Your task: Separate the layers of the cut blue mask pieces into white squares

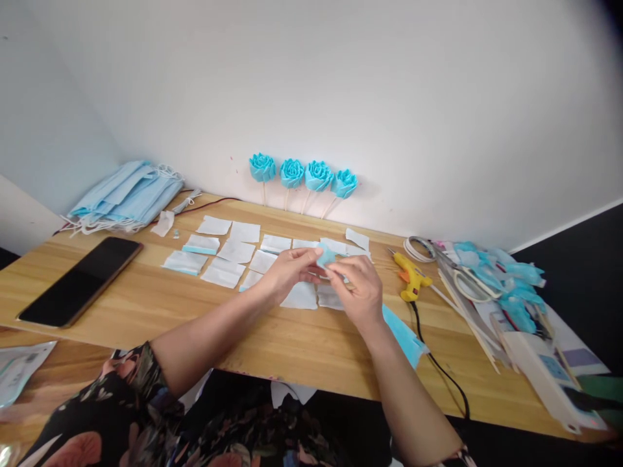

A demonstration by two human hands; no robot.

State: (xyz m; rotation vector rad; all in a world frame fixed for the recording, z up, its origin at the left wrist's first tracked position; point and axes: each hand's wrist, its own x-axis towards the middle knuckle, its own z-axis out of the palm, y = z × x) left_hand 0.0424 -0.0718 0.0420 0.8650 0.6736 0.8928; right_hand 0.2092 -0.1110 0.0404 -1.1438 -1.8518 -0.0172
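Observation:
Over the middle of the wooden table (146, 305), my left hand (291, 269) and my right hand (357, 288) meet with fingers pinched on a small blue piece of mask fabric (325, 255). Beneath and around them lie several cut white and blue fabric rectangles (228, 256) in rows. A blue face mask (406, 337) lies under my right wrist, near the table's front edge.
Several blue fabric roses on sticks (304, 176) lean against the wall. A stack of blue masks (126, 194) sits far left and a black phone (82, 280) lies near it. A yellow glue gun (411, 275), scissors (467, 280), tape roll (418, 248) and blue scraps (511, 288) lie right.

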